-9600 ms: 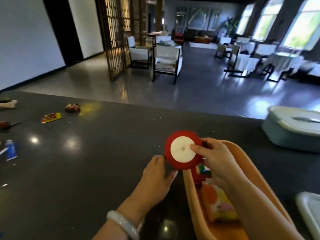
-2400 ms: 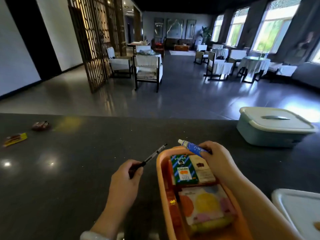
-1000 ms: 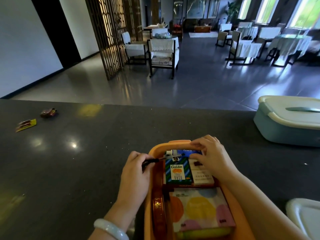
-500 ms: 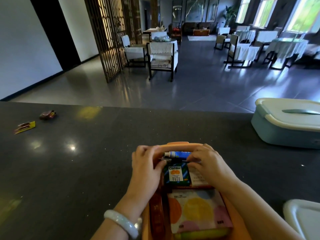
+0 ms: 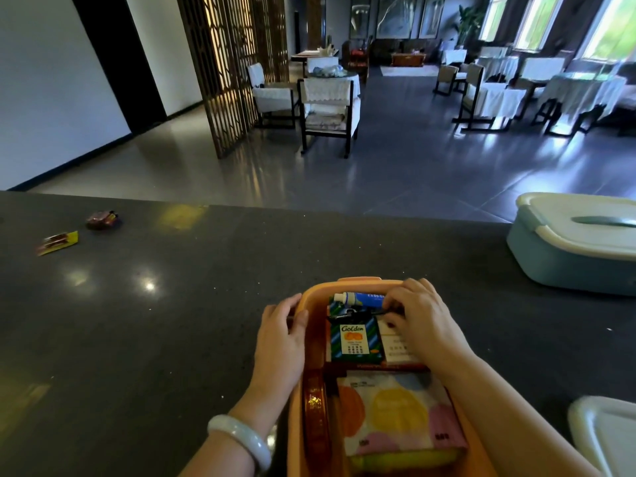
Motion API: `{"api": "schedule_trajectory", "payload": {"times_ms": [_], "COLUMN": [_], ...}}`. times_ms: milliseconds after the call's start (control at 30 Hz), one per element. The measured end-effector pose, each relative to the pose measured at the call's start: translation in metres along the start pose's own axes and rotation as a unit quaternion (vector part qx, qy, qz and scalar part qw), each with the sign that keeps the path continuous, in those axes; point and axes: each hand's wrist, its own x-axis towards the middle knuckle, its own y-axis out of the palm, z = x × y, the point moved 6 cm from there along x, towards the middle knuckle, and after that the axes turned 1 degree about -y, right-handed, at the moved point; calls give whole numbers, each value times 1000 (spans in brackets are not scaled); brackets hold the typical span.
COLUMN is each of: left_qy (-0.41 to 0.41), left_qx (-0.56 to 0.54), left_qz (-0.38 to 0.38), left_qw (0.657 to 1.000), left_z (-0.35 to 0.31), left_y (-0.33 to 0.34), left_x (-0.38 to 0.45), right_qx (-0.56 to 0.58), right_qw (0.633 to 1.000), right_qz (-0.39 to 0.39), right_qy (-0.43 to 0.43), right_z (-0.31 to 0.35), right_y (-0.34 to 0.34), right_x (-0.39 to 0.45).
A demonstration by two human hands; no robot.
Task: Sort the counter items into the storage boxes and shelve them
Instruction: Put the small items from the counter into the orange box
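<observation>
One head-worn wide-angle view, facing forward and down over the counter [image 5: 172, 321]; orange box [image 5: 299, 407] close at bottom centre, room stretching far beyond.

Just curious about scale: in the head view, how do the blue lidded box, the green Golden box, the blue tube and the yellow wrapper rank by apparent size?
1. Blue lidded box, though cut off by the frame.
2. Green Golden box.
3. Blue tube, partly under the right hand, and the yellow wrapper look similar; the wrapper lies farther away, so I won't rank them.
</observation>
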Motion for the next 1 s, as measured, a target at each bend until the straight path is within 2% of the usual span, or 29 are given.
{"api": "schedule_trajectory", "payload": {"times_ms": [733,1000], "left_qy": [3,19], "left_qx": [-10,7], "left_qz": [-4,37], "left_qw": [1000,999], "left_z": [5,5], "left_y": [1,-11], "left_x": [0,3], "right_qx": [17,26], "right_qw": [1000,1000], "right_qz": [5,-3], "right_qy": [14,14], "right_z": [1,11], "right_y": [1,-7], "right_x": [-3,5]}}
